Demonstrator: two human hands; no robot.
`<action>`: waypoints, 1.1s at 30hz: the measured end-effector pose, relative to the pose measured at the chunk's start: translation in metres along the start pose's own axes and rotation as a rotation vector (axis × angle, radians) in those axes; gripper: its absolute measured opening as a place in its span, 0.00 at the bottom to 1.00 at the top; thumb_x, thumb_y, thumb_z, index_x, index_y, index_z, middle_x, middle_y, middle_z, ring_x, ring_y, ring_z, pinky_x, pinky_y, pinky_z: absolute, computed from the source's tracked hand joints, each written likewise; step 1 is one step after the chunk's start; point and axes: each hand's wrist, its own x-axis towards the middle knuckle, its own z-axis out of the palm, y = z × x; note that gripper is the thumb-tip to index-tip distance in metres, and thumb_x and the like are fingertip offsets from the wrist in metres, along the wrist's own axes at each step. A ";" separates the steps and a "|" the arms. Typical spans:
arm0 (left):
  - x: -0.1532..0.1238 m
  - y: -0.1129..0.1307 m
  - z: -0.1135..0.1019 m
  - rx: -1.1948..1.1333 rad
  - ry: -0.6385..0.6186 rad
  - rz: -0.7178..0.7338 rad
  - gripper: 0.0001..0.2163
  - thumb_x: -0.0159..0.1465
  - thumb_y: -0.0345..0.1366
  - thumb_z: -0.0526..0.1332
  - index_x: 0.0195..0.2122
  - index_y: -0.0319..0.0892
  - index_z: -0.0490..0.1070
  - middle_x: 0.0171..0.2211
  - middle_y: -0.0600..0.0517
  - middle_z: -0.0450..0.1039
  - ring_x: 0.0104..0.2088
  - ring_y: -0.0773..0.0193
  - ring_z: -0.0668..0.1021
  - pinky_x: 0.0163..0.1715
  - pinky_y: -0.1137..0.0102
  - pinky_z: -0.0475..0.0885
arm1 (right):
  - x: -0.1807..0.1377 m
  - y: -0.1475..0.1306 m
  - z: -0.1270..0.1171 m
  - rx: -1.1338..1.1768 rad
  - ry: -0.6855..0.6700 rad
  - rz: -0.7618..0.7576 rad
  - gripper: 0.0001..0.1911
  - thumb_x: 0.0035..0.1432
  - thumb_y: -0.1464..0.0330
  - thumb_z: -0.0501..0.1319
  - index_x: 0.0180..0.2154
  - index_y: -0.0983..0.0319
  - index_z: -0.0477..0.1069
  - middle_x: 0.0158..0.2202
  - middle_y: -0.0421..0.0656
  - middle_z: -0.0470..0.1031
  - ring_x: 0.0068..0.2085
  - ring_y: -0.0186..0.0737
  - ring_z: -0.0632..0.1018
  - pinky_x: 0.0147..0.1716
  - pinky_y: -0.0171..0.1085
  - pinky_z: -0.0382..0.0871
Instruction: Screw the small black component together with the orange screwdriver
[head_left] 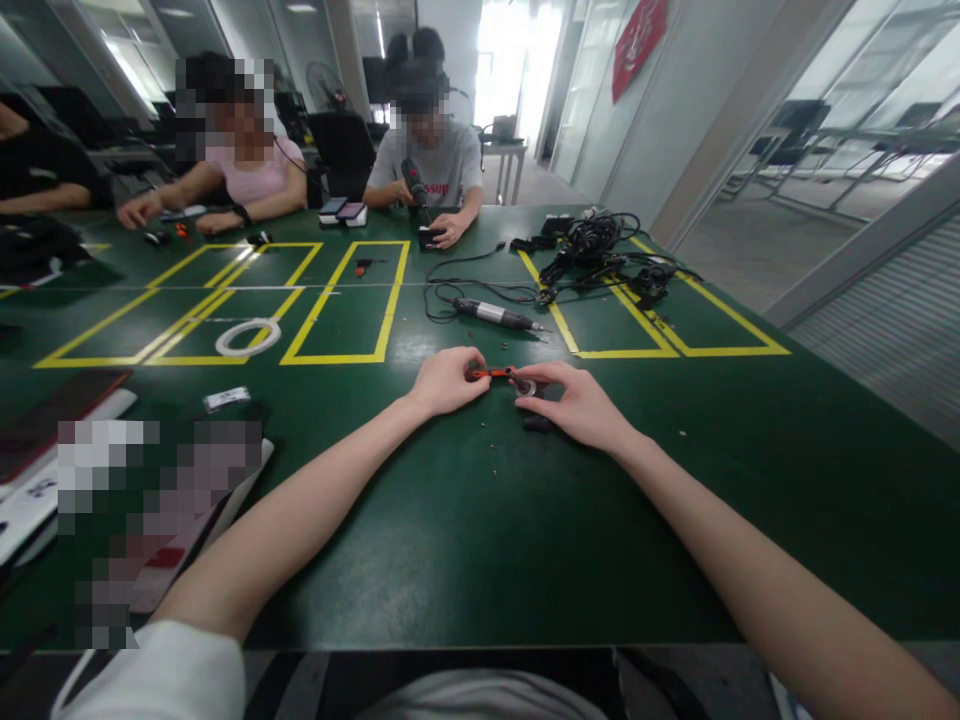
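Observation:
My left hand [446, 381] is closed around the handle end of a small orange screwdriver [491, 373], held level just above the green table [465, 520]. My right hand [574, 400] pinches a small round metal part [524, 386] at the screwdriver's tip. A small black piece [537, 424] lies on the table under my right hand. A few tiny screws [491, 455] are scattered just in front of my hands.
An electric screwdriver [499, 316] with a black cable lies beyond my hands. A tangle of black cables [600, 255] sits at the back right. A white tape ring [247, 337] lies in the yellow-marked boxes. Two people sit across the table; papers lie at my left.

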 end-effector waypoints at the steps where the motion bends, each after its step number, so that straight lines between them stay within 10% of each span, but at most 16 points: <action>1: 0.000 0.000 0.000 -0.001 -0.002 0.000 0.10 0.62 0.41 0.65 0.41 0.42 0.79 0.33 0.49 0.77 0.35 0.57 0.76 0.35 0.67 0.66 | 0.001 0.000 0.001 0.055 -0.023 0.036 0.18 0.54 0.68 0.72 0.48 0.59 0.82 0.46 0.47 0.85 0.45 0.47 0.84 0.53 0.50 0.78; 14: 0.000 0.002 -0.001 0.030 -0.013 -0.014 0.11 0.62 0.42 0.65 0.42 0.42 0.80 0.34 0.49 0.79 0.35 0.58 0.78 0.35 0.67 0.67 | 0.007 0.012 -0.023 0.268 -0.178 0.244 0.28 0.49 0.70 0.73 0.53 0.61 0.76 0.45 0.48 0.86 0.48 0.51 0.86 0.55 0.53 0.78; 24: 0.000 0.002 -0.001 0.063 -0.001 -0.012 0.11 0.62 0.41 0.65 0.42 0.42 0.80 0.34 0.49 0.80 0.35 0.57 0.79 0.35 0.67 0.69 | 0.005 -0.004 0.009 0.254 -0.249 0.178 0.29 0.49 0.68 0.72 0.55 0.61 0.74 0.44 0.46 0.85 0.40 0.43 0.84 0.46 0.43 0.80; 33: 0.000 0.002 0.001 0.046 -0.010 -0.017 0.11 0.63 0.41 0.65 0.43 0.43 0.80 0.35 0.50 0.81 0.37 0.57 0.80 0.36 0.67 0.70 | -0.034 0.045 -0.087 0.036 0.119 0.340 0.24 0.44 0.57 0.73 0.43 0.58 0.74 0.40 0.48 0.85 0.31 0.44 0.80 0.33 0.43 0.77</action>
